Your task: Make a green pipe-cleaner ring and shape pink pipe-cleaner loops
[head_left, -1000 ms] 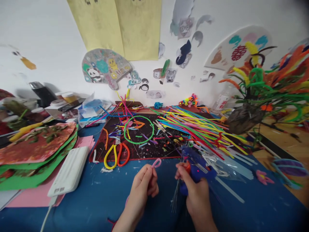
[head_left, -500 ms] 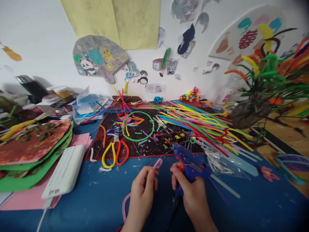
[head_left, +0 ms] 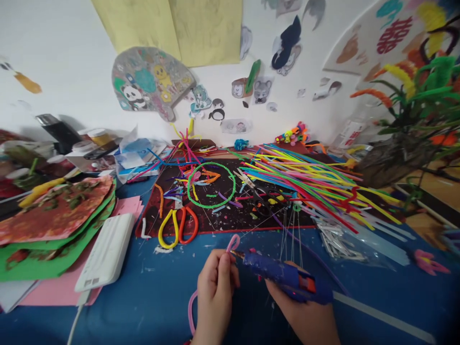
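Observation:
Between the thumb and fingers of my left hand (head_left: 217, 285) is a pink pipe cleaner (head_left: 234, 241), its top bent into a small loop and its long tail hanging down to the left. My right hand (head_left: 302, 306) grips a blue glue gun (head_left: 280, 273) from below. The gun lies nearly level, its nozzle pointing left and close to the base of the loop; whether it touches I cannot tell. A clear glue stick (head_left: 381, 314) sticks out of the back of the gun. Thin glue strings (head_left: 293, 239) stretch behind it.
Scissors with yellow and red handles (head_left: 178, 227) and a green pipe-cleaner ring (head_left: 212, 205) lie on the dark mat (head_left: 215, 225). Many coloured pipe cleaners (head_left: 305, 177) are heaped at right. A white power bank (head_left: 106, 251) with a cable sits at left, beside green sheets (head_left: 72, 254).
The glue gun has swung down and left, from tilted to nearly level, bringing its nozzle to the pink loop. My left hand keeps its hold. The view has shifted slightly.

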`<state>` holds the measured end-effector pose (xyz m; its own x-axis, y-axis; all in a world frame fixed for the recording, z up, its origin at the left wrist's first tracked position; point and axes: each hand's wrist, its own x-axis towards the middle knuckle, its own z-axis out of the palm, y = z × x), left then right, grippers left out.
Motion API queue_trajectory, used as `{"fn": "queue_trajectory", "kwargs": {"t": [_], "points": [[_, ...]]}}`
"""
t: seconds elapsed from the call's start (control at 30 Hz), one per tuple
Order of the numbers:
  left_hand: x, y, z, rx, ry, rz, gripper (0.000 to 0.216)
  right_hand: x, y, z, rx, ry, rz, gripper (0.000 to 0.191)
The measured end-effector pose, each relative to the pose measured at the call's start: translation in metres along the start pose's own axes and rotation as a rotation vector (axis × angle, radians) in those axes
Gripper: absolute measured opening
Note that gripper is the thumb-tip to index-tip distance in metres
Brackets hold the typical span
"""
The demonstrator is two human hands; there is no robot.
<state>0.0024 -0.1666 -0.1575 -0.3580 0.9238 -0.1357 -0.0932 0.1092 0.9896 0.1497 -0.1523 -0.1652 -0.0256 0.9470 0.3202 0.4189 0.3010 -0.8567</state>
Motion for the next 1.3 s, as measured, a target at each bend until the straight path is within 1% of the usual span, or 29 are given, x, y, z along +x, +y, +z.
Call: {"fn": "queue_trajectory", "kwargs": {"t": [0.13, 0.3, 0.43, 0.6, 0.73, 0.83, 1.0, 1.1, 1.23, 1.3], "points": [[-0.0018, 0.0044, 0.0022, -0.024, 0.021, -0.019, 0.042, -0.0023, 0.0044, 0.0021, -0.078, 0.022, -0.045, 0.011], [-0.0017, 0.0018, 0.0006, -0.021, 0.024, -0.019, 0.039, -0.0044, 0.0037, 0.0049, -0.119, 0.087, -0.042, 0.008], [-0.0021, 0.0020, 0.0004, -0.007, 0.025, -0.003, 0.040, -0.0055, -0.0003, 0.0065, -0.099, 0.082, 0.031, 0.014], [-0.0026, 0.0028, 0.0010, 0.024, 0.036, 0.020, 0.039, -0.0060, -0.0014, 0.0064, -0.101, 0.045, 0.025, 0.016], [-0.0032, 0.0010, 0.0007, 0.051, 0.039, 0.053, 0.037, -0.0066, 0.0007, 0.0064, -0.098, 0.045, 0.031, 0.016], [-0.0037, 0.0001, 0.0001, 0.058, 0.035, 0.060, 0.036, -0.0059, 0.0023, 0.0057, -0.115, 0.052, 0.009, 0.015], [-0.0036, -0.0001, -0.0009, 0.071, 0.036, 0.053, 0.035, -0.0029, 0.0045, 0.0034, -0.139, 0.031, -0.093, 0.015], [-0.0034, 0.0000, -0.0013, 0.069, 0.033, 0.044, 0.035, -0.0019, 0.0049, 0.0022, -0.157, 0.048, -0.097, 0.016], [-0.0035, -0.0002, -0.0017, 0.064, 0.033, 0.038, 0.036, -0.0020, 0.0049, 0.0014, -0.173, 0.011, -0.129, 0.015], [-0.0037, -0.0006, -0.0019, 0.058, 0.027, 0.037, 0.035, -0.0024, 0.0042, 0.0018, -0.159, 0.007, -0.077, 0.014]]}}
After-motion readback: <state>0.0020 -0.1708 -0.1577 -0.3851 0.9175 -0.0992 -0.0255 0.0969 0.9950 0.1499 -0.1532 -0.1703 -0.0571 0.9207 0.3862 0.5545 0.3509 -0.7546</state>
